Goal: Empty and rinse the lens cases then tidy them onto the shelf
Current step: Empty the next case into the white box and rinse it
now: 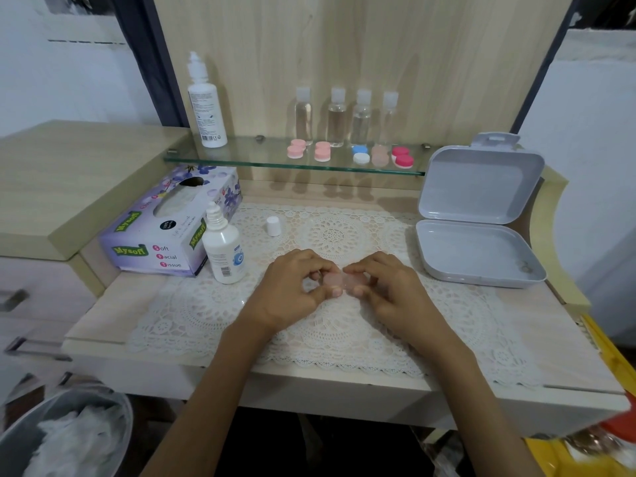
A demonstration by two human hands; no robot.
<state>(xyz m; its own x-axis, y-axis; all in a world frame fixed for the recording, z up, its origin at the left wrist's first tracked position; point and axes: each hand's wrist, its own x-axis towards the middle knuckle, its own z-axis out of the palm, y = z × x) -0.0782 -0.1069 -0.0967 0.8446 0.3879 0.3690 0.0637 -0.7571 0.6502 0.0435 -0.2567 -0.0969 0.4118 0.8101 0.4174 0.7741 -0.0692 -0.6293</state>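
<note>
Both hands meet over the lace mat [330,232] at the middle of the desk. My left hand [292,290] and my right hand [389,287] each pinch one end of a pale pink lens case [342,281], held just above the mat. Fingers hide most of the case. On the glass shelf [241,160] stand several lens cases in a row: pink ones [296,148] [322,151], a blue and white one [360,154], a beige one [379,155] and a red one [402,156].
A small solution bottle [224,249] stands uncapped left of my hands, its white cap [273,225] behind on the mat. A tissue box [165,225] lies at left, an open grey case [478,218] at right. Several clear bottles [337,117] and a tall white bottle [206,105] stand on the shelf. A bin [65,435] sits lower left.
</note>
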